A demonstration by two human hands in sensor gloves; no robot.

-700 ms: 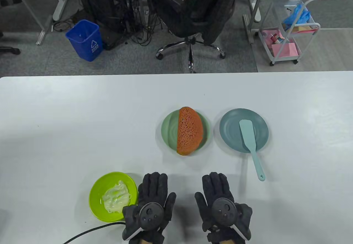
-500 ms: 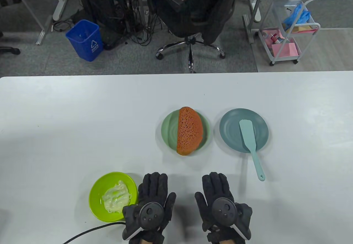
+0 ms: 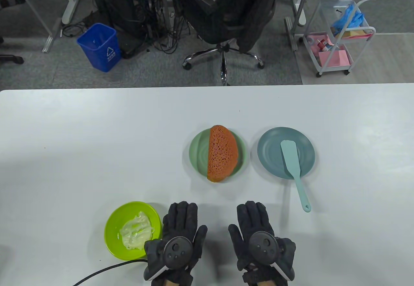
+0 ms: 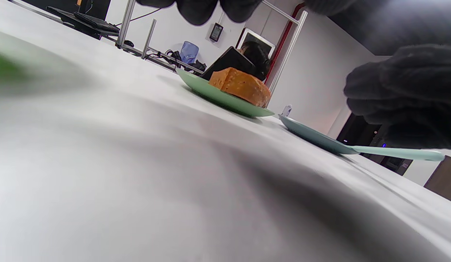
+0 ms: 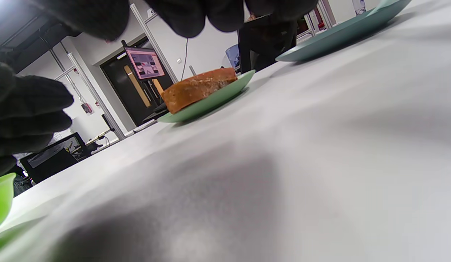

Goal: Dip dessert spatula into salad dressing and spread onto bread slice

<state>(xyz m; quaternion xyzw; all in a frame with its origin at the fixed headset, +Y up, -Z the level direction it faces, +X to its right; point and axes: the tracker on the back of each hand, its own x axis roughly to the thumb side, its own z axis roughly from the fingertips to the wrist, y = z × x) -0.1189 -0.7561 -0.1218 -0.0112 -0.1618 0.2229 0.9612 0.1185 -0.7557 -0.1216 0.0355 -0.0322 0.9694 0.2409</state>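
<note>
Two gloved hands lie flat on the white worktop [image 3: 64, 143] at its near edge, palms down with the fingers stretched out, and neither has hold of anything. The left hand [image 3: 177, 242] rests just beside the lime bowl [image 3: 111, 231], at its right rim; the right hand [image 3: 260, 242] lies a little apart from the left. A blue-grey plate [image 3: 270, 156] sits to the right of centre, and a green plate [image 3: 197, 151] sits just left of it, the two close but not touching. On the green plate lies the bread slice [image 3: 222, 153], a brown half-round piece whose near end juts past the plate's rim. The lime bowl holds a pale, creamy heap of salad dressing [image 3: 136, 231]. The spatula [image 3: 293, 171], light teal, lies with its blade on the blue-grey plate and its handle reaching over the near rim toward the right hand, well short of it. A black cable [image 3: 106, 269] trails leftward from the left wrist.
</note>
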